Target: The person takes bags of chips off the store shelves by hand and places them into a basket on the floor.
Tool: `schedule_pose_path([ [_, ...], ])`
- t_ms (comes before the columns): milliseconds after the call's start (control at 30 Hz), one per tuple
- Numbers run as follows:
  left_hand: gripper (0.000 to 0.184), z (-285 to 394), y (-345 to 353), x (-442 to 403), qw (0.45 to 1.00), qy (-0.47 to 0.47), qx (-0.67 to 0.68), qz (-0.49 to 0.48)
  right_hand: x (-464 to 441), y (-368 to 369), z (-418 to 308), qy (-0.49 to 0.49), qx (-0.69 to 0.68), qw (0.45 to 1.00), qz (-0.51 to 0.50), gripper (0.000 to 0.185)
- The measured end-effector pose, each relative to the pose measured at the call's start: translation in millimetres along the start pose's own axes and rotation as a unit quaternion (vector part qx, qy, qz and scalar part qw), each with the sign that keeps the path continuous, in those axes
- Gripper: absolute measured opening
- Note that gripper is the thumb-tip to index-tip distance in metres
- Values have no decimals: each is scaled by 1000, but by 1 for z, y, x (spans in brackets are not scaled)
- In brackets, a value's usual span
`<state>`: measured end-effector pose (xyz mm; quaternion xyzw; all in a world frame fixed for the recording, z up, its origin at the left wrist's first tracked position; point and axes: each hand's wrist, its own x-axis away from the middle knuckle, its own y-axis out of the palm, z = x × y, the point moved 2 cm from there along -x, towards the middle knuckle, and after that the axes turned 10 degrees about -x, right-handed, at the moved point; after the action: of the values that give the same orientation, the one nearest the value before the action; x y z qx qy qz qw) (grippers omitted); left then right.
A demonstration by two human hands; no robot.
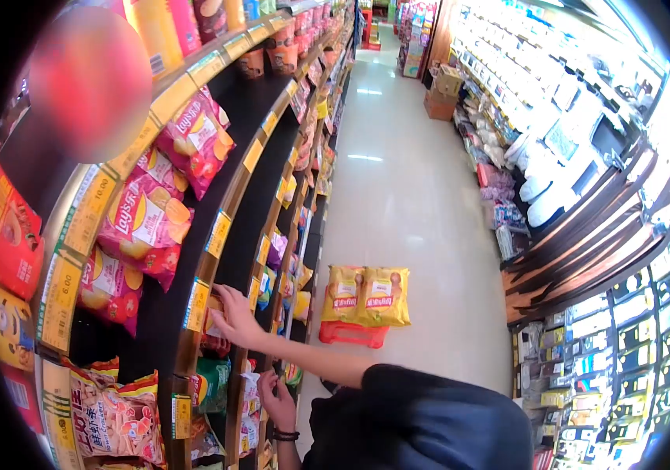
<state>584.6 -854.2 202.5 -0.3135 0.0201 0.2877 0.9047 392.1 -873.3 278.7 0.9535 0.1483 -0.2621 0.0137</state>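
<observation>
My right hand (238,319) reaches across to a lower shelf at the left, fingers stretched out beside a price tag (198,306). Just below its fingers is a dark red package (214,338), partly hidden; I cannot tell if they touch. My left hand (275,401), with a dark beaded bracelet (285,435) at the wrist, hovers near the shelf edge, fingers loosely bent and nothing visible in them. A green bag (211,385) lies on the shelf between the hands and the price tags. Pink Lay's chip bags (144,222) fill the shelf above.
Two yellow chip bags (364,296) rest on a red plastic stool (353,334) in the aisle. A shrimp snack bag (118,415) sits at lower left. Cardboard boxes (443,92) stand farther along, and stocked racks (621,329) line the right side.
</observation>
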Motion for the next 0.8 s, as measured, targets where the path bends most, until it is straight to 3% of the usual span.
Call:
schedule_pose_path([
  [67, 30, 0, 11, 3, 999, -38, 1, -23, 16, -47, -4, 14, -55, 996, -75, 40],
  [100, 29, -7, 23, 6, 998, -44, 36, -9, 35, -72, 1, 88, -78, 987, -105, 35],
  [167, 31, -4, 40, 10, 999, -26, 12, -42, 68, -139, -10, 68, -78, 985, -140, 23],
  [200, 31, 4, 50, 12, 997, -37, 13, -68, 88, -175, -17, 147, -77, 974, -156, 22],
  [233, 30, 11, 61, 13, 993, -56, 17, -100, 110, -209, -15, 149, -45, 976, -152, 21],
  [267, 30, 14, 74, 15, 990, -58, -1, -130, 127, -249, -23, 215, 2, 962, -170, 20],
  [367, 27, 46, 118, 24, 978, -30, -20, -207, 207, -347, 5, 236, 38, 971, -19, 22],
  [533, 25, 121, 210, 53, 961, 39, -61, -268, 305, -491, 28, 367, 51, 908, 196, 20],
  [600, 23, 153, 244, 72, 957, 42, -69, -279, 316, -541, 21, 409, 121, 885, 186, 21],
  [700, 23, 211, 310, 100, 945, 35, -13, -326, 315, -610, 12, 354, 163, 904, 175, 23],
  [800, 24, 257, 362, 126, 889, 136, -34, -436, 300, -666, -11, 331, 183, 908, 178, 24],
])
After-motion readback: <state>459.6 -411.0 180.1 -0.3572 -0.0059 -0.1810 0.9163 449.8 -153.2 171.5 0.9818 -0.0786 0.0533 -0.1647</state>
